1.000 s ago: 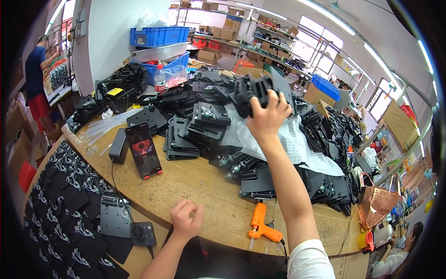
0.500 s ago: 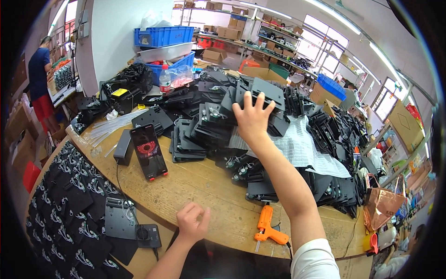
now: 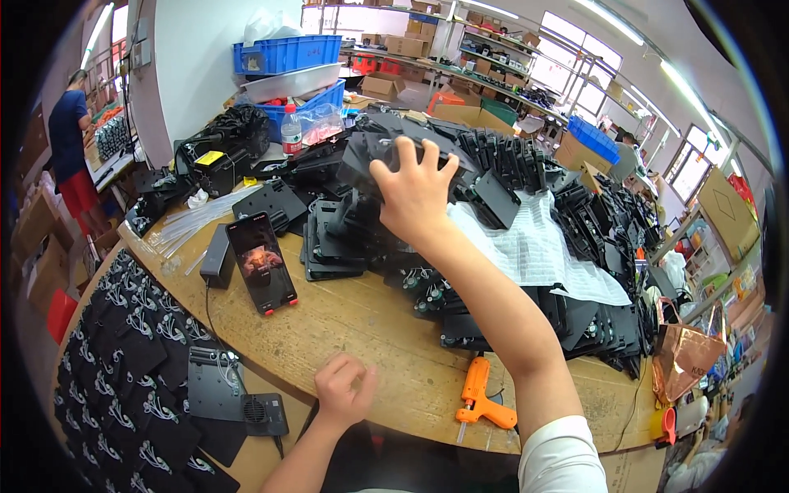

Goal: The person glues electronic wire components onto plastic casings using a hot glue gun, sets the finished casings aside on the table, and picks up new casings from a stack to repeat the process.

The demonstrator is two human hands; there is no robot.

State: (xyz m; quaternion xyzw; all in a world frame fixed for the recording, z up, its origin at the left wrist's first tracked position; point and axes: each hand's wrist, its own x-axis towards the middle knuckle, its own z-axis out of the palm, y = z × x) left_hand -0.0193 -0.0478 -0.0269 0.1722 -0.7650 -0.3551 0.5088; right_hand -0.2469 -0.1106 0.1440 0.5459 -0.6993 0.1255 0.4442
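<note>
The right hand (image 3: 415,197), fingers spread wide over a black plastic panel (image 3: 386,148) atop the heap at the table's (image 3: 362,320) far side, should clamp its edge firmly and lift straight; the left hand (image 3: 343,393) rests loosely curled, empty.

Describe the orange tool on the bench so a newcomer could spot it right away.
Start at the round wooden workbench and follow its near edge toward the person's right forearm. Just left of that forearm lies an orange glue gun, flat on the bare wood. It is the only bright orange thing among heaps of black plastic parts.
</note>
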